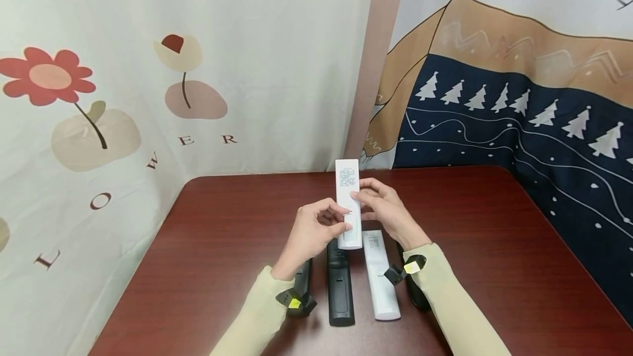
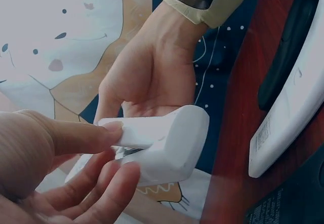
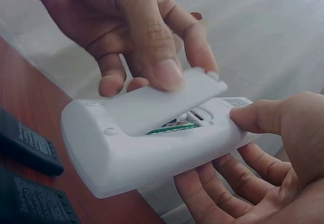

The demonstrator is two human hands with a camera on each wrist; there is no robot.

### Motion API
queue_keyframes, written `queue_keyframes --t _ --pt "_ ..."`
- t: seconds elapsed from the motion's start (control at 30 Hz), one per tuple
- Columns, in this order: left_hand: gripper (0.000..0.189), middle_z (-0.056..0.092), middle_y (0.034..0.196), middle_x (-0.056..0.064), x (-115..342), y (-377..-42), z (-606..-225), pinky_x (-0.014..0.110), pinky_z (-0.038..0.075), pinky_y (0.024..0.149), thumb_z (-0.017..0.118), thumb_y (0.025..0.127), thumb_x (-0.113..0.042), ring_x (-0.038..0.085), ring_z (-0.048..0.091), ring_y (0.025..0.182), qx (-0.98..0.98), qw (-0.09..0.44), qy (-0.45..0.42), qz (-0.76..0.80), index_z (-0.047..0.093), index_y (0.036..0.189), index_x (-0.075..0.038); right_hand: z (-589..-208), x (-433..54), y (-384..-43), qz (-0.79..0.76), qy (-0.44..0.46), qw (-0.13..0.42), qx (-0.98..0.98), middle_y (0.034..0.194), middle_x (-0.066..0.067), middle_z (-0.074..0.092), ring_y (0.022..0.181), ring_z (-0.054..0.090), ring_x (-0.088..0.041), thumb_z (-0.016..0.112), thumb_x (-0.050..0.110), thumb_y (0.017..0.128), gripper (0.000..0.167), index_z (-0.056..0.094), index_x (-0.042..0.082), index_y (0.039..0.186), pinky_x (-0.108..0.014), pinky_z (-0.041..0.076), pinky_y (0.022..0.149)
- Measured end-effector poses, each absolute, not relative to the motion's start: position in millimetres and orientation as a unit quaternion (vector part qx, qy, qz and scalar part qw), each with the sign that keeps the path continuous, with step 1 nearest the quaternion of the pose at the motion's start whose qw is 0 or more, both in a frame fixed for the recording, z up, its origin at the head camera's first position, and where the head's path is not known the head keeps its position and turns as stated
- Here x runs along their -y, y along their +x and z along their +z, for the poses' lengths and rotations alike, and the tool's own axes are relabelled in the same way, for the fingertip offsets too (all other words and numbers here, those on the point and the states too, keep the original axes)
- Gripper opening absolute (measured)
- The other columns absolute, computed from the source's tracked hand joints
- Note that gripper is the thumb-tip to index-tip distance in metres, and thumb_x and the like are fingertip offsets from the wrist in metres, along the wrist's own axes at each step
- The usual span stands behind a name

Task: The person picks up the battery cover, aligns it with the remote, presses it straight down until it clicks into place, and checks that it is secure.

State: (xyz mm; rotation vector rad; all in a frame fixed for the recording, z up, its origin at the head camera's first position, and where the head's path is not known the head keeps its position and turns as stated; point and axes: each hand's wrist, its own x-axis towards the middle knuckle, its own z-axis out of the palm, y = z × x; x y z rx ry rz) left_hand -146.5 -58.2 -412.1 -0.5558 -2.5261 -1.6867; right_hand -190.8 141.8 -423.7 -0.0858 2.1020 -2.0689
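Note:
A white remote control [image 1: 344, 198] is held up over the table, its back facing me. My right hand [image 1: 388, 210] grips its side, with the thumb on the back and the fingers underneath. Between thumb and fingers, my left hand [image 1: 312, 229] pinches the battery cover [image 3: 169, 100]. One end of the cover is raised and tilted, while its other end stays close to the remote's bottom end. Under it, in the right wrist view, a green battery [image 3: 174, 126] shows inside the compartment.
Below the hands, a second white remote [image 1: 381, 273] lies face down beside a black remote [image 1: 340, 295]. Other dark remotes lie partly hidden beneath the left wrist and right wrist. The brown table [image 1: 237, 224] ends at printed curtains behind and to the right.

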Motion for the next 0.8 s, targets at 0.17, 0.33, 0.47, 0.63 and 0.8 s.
queue_keyframes --t 0.17,0.33,0.47,0.63,0.8 --pt "0.024 0.068 0.082 0.004 57.5 -147.0 -414.2 0.020 0.052 0.063 0.085 0.081 -0.005 0.014 0.060 0.070 0.822 0.047 -0.186 -0.536 0.078 0.101 -0.017 -423.2 -142.5 -189.8 -0.699 -0.031 0.094 -0.708 0.112 -0.004 0.073 0.095 0.065 -0.026 0.067 0.021 0.099 0.037 0.058 0.011 0.132 -0.034 0.062 0.077" --pt "0.025 0.064 0.083 0.006 56.9 -147.2 -416.7 0.020 0.051 0.064 0.086 0.082 -0.006 0.015 0.058 0.071 0.824 0.050 -0.180 -0.535 0.077 0.102 -0.018 -422.3 -142.9 -189.2 -0.699 -0.033 0.092 -0.708 0.110 -0.003 0.074 0.093 0.066 -0.024 0.067 0.021 0.098 0.036 0.058 0.010 0.132 -0.035 0.062 0.078" --pt "0.029 0.063 0.084 0.007 55.9 -147.7 -418.3 0.021 0.051 0.065 0.086 0.081 -0.006 0.016 0.058 0.073 0.820 0.048 -0.169 -0.545 0.075 0.105 -0.018 -421.0 -142.6 -189.1 -0.697 -0.033 0.090 -0.710 0.110 -0.003 0.074 0.091 0.066 -0.022 0.067 0.020 0.099 0.036 0.058 0.010 0.132 -0.034 0.062 0.077" --pt "0.046 0.063 0.094 0.009 54.5 -147.8 -419.1 0.022 0.051 0.069 0.088 0.078 -0.004 0.017 0.059 0.077 0.812 0.046 -0.135 -0.566 0.064 0.116 -0.013 -418.8 -141.9 -188.8 -0.695 -0.033 0.086 -0.713 0.111 -0.005 0.073 0.091 0.066 -0.021 0.067 0.019 0.099 0.035 0.058 0.011 0.132 -0.034 0.063 0.077" --pt "0.058 0.066 0.105 0.011 54.7 -149.0 -421.0 0.025 0.054 0.076 0.089 0.078 -0.007 0.022 0.064 0.086 0.807 0.025 -0.109 -0.580 0.057 0.126 -0.013 -418.0 -142.1 -188.5 -0.693 -0.034 0.086 -0.715 0.112 -0.005 0.073 0.091 0.066 -0.020 0.067 0.020 0.099 0.036 0.058 0.011 0.132 -0.033 0.062 0.078"
